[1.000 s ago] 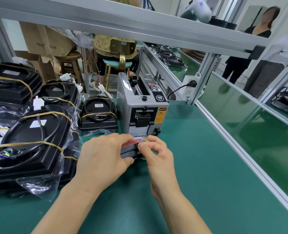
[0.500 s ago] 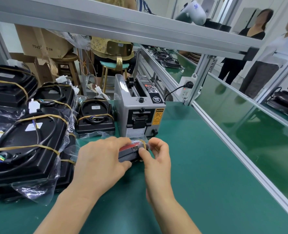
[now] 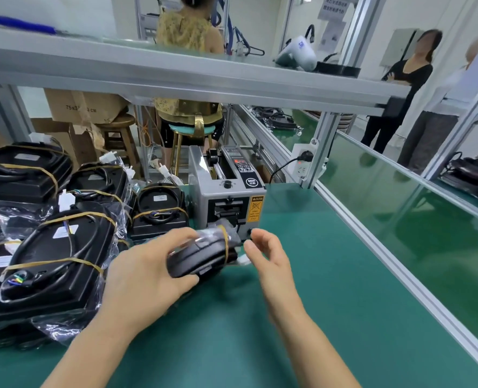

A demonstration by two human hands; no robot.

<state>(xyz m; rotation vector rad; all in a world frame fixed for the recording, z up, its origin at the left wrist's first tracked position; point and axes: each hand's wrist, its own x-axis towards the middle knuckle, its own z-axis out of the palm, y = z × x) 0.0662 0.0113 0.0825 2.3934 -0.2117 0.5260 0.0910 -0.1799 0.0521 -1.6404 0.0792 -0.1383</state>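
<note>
Letting go with your right hand (image 3: 268, 256): the taping looks done.
Its fingers now hang spread just right of the bagged black part (image 3: 198, 259); your left hand (image 3: 145, 275) grips it, tilted, near the tape dispenser (image 3: 226, 203).

Green workbench (image 3: 330, 275), aluminium shelf frame (image 3: 176, 77)

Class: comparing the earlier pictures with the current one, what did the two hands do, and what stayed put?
The right hand let go of the bagged black part and drew back rightward, fingers loose. The left hand kept its grip and turned the part, hiding its red strip. The tape dispenser and stacked black units stayed put.
</note>
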